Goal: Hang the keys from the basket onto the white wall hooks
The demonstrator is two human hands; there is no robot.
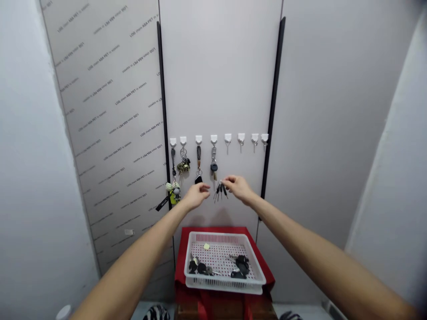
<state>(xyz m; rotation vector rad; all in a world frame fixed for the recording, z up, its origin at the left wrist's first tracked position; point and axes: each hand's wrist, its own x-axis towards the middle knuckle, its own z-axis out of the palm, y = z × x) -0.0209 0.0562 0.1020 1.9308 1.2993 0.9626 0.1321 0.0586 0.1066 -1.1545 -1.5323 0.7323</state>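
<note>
My right hand (237,187) pinches a bunch of keys (220,190) at its top, and several dark-headed keys fan out below the fingertips. To its left, my left hand (198,196) is raised near the bunch, its fingers slightly apart and apparently holding nothing. Just above the left hand hangs a black key fob (198,179) on a braided strap. A key set with a dark head (214,168) hangs from the hook above the gap between my hands. Further left are a bunch of brass-coloured keys (183,166) and a keychain with a small plush figure (175,192).
Bare white hooks (228,138) continue the row to the right. Below, a white plastic basket (256,286) with several keys and a yellowish piece (207,246) rests on a red cloth-like surface (180,258). Black vertical handles (272,111) flank the panel.
</note>
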